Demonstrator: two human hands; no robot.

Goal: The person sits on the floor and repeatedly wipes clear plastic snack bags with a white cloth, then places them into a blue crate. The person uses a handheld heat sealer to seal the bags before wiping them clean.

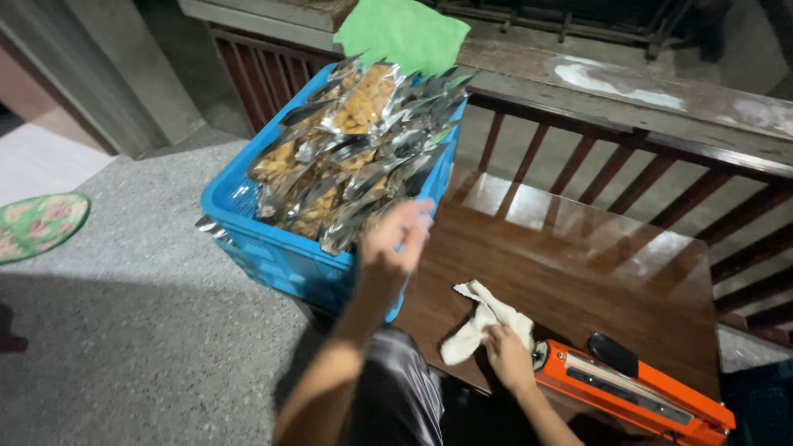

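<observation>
My left hand reaches up to the near right edge of a blue plastic crate, its fingers touching the silver snack pouches piled inside; whether it grips one I cannot tell. The pouches show golden snacks through clear fronts. My right hand rests on a crumpled white cloth lying on the dark wooden table. Just right of that hand lies an orange heat sealer with a black handle.
A green cloth hangs on the railing ledge behind the crate. A wooden railing runs along the table's far side. Grey speckled floor spreads to the left, with a round floral mat at its edge.
</observation>
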